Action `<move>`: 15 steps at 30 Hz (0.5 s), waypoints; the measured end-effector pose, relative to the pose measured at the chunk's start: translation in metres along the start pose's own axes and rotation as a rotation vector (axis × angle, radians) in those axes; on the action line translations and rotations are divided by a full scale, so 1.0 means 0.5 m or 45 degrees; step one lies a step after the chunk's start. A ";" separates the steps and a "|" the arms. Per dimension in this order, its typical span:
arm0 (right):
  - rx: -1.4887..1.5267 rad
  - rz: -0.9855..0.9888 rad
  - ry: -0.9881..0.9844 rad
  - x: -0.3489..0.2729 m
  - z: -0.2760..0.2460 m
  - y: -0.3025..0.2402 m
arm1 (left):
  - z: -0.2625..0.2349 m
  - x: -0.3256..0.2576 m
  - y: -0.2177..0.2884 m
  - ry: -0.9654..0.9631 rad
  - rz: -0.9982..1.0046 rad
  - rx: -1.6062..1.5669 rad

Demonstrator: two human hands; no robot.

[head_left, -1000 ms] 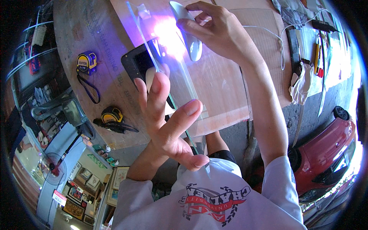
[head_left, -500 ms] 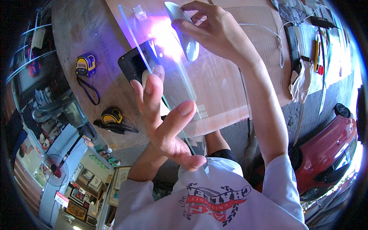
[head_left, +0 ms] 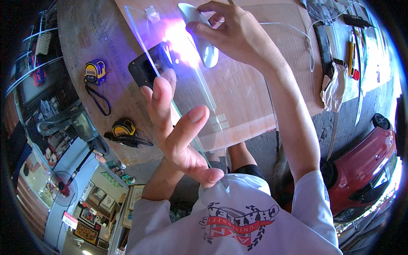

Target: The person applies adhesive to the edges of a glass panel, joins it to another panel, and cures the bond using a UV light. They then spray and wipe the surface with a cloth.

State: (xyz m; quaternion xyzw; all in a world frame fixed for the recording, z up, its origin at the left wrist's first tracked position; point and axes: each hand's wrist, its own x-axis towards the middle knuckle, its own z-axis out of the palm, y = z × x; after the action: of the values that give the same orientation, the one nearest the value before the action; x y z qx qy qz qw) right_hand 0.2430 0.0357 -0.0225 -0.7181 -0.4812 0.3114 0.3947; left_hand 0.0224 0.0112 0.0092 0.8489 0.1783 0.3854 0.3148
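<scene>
My left hand (head_left: 176,146) steadies a clear glass pane (head_left: 137,33) standing on edge, its fingers spread along the pane's edge and one fingertip behind the glass. In my right hand (head_left: 244,36) is a white oval handheld lamp (head_left: 209,53), held between thumb and fingers and tilted toward the pane. A bright violet-white glow (head_left: 180,40) fills the gap between lamp and glass. Below it lies another clear glass strip (head_left: 207,90), partly washed out by the glare. A black phone (head_left: 142,72) lies flat beside the pane, partly seen through it.
On the brown board-covered table (head_left: 255,97) lie two yellow-and-black tape measures (head_left: 94,72), at the left. A white cable (head_left: 293,27) runs to the right. Cloth (head_left: 333,91) and a yellow pencil-like tool (head_left: 351,55) sit at the right edge. A red car (head_left: 365,170) stands beyond.
The glass pane and my left hand have shifted slightly left. The lamp in my right hand has moved a little left as well, its glow still on.
</scene>
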 end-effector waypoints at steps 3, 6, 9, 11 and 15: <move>0.005 -0.099 0.034 -0.015 -0.004 -0.002 | -0.001 0.001 -0.001 -0.006 -0.003 0.007; -0.105 -0.051 -0.087 -0.034 -0.012 -0.001 | -0.004 0.002 0.000 -0.015 -0.013 0.013; -0.052 -0.044 -0.099 -0.055 -0.014 0.000 | -0.003 0.004 0.001 -0.007 -0.028 -0.016; -0.045 -0.079 -0.083 -0.067 -0.014 0.001 | 0.000 0.007 -0.001 0.005 -0.019 -0.062; -0.025 -0.063 -0.094 -0.091 -0.014 0.001 | 0.005 0.011 -0.005 0.028 0.004 -0.067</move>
State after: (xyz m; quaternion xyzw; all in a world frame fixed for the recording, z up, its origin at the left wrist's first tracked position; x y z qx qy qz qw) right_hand 0.2332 -0.0089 -0.0165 -0.6979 -0.5159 0.3231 0.3774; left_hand 0.0278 0.0150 0.0093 0.8362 0.1702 0.3999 0.3346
